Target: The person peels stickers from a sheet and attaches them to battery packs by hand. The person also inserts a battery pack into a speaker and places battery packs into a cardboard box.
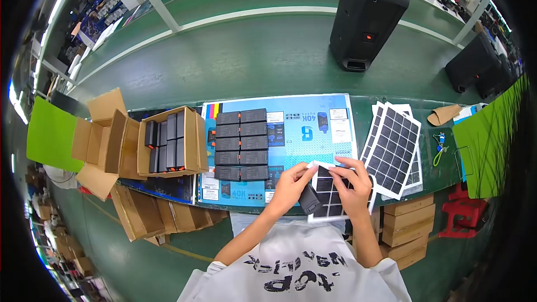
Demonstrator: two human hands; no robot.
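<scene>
My left hand [291, 191] is closed, its thumb and finger pinching the top corner of a white sheet of black rectangular labels [334, 204] close to my body. A black battery-like block [309, 199] sits just below that hand, overlapping the sheet's left side. Whether the hidden fingers grip the block, I cannot tell. My right hand [353, 187] bends over the same sheet with its thumb and finger pressed together on it. In front of my hands, several similar black blocks [241, 144] lie in two columns on a blue printed board [305, 148].
An open carton [196, 140] of black blocks stands left, beside an opened carton [103, 140]. More label sheets [394, 148] lie right, near a green-corded item [439, 148]. A tall black speaker [369, 17] stands beyond. Cardboard boxes [408, 223] and red stools [463, 212] are below the table.
</scene>
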